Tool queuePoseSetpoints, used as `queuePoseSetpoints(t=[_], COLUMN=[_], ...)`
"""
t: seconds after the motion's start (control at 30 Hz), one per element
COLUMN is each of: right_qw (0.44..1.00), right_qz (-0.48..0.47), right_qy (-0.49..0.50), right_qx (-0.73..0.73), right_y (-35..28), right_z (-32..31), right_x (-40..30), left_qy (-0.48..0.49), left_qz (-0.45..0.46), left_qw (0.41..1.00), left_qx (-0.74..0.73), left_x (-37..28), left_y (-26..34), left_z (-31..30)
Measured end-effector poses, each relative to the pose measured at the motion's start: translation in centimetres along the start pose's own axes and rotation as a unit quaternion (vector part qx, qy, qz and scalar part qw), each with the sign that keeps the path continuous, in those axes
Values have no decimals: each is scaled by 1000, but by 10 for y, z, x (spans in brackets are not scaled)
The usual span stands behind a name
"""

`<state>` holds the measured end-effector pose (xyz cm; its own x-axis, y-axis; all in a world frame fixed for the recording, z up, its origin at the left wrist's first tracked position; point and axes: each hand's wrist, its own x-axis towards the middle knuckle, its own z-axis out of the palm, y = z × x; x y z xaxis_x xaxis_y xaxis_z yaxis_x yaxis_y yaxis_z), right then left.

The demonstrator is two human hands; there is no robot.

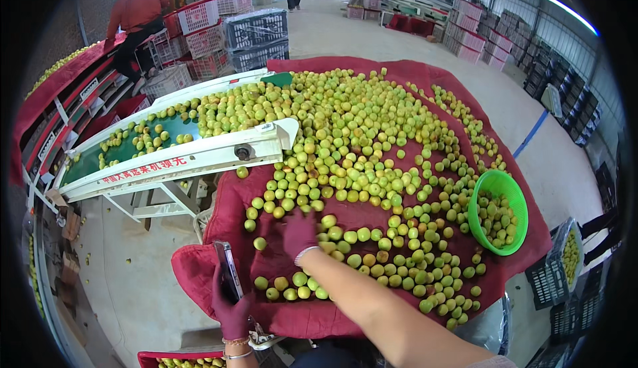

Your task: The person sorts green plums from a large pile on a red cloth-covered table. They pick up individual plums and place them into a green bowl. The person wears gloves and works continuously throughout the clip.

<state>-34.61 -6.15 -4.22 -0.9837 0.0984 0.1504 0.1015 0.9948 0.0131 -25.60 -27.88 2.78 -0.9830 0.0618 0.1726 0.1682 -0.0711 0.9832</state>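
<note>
My left hand (233, 313), in a maroon glove, is closed around a smartphone (229, 271) at the near left edge of the padded table. My right hand (300, 236), also gloved in maroon, reaches over the red quilted cloth (356, 214) on the table. Its blurred fingertips are beside several round yellow-green fruits (287, 204); whether they grip one is unclear. A large spread of the same fruit (344, 113), like jujubes, covers the table's far half. Nearer me lies a looser group (398, 268). A bright green plastic basket (523, 218), partly filled with fruit, sits tilted at the right.
A white-sided conveyor (199, 161) with a green belt (79, 168) meets the table at the left. Beyond it, a person in a red jacket (137, 9) bends near stacked crates (202, 39). Black crates (553, 278) stand beside the table's right edge. A fruit-filled container (192, 363) sits below, near left.
</note>
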Motion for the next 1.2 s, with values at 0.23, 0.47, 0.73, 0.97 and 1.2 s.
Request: queuePoseSetpoints(t=[0.23, 0.47, 0.73, 0.97, 1.2], right_qw=[982, 957, 995, 994, 980], right_qz=[-105, -225, -85, -70, 109], right_qy=[8, -67, -51, -78, -127], right_qx=[160, 172, 25, -6, 105], right_y=[-42, -42, 68, 176, 296], right_z=[-49, -21, -42, -72, -62], right_x=[-57, -85, -111, -149, -176], left_qy=[73, 13, -74, -129, -310], left_qz=[-49, 36, 9, 115, 77], left_qw=[996, 928, 704, 690, 864], left_qx=[8, 370, 707, 703, 389], left_x=[-8, 6, 10, 8, -2], left_y=[-9, -24, -15, -14, -52], left_z=[-12, -18, 24, 27, 108])
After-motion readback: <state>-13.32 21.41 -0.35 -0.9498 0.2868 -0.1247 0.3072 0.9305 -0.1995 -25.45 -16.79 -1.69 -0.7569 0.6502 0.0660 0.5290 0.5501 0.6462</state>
